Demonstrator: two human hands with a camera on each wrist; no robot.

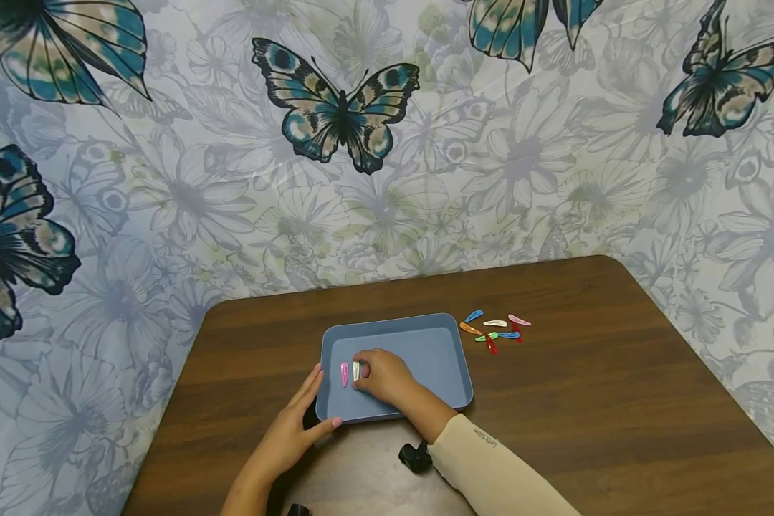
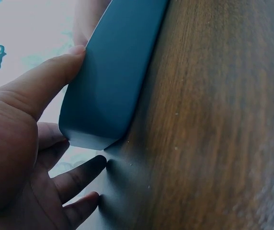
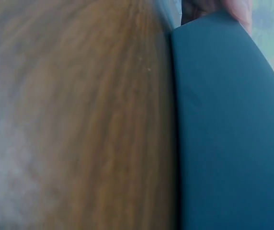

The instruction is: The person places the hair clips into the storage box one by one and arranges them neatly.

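Observation:
A blue-grey rectangular tray (image 1: 419,326) lies on the wooden table. Inside its left part is a pink hair clip (image 1: 345,374), with a white hair clip (image 1: 356,370) just to the right of it. My right hand (image 1: 387,376) reaches over the tray's front and pinches the white clip at its two ends, close over the tray's bottom. My left hand (image 1: 290,433) is at the tray's front left corner, fingers spread along the left side and thumb on the front rim. In the left wrist view, the thumb (image 2: 62,72) touches the tray's rim.
Right of the tray lies a loose group of hair clips, among them an orange one (image 1: 470,328), a blue one (image 1: 474,315), a pink one (image 1: 519,319) and a red one (image 1: 491,345). Behind the table (image 1: 593,387) hangs a butterfly-patterned cloth (image 1: 387,215).

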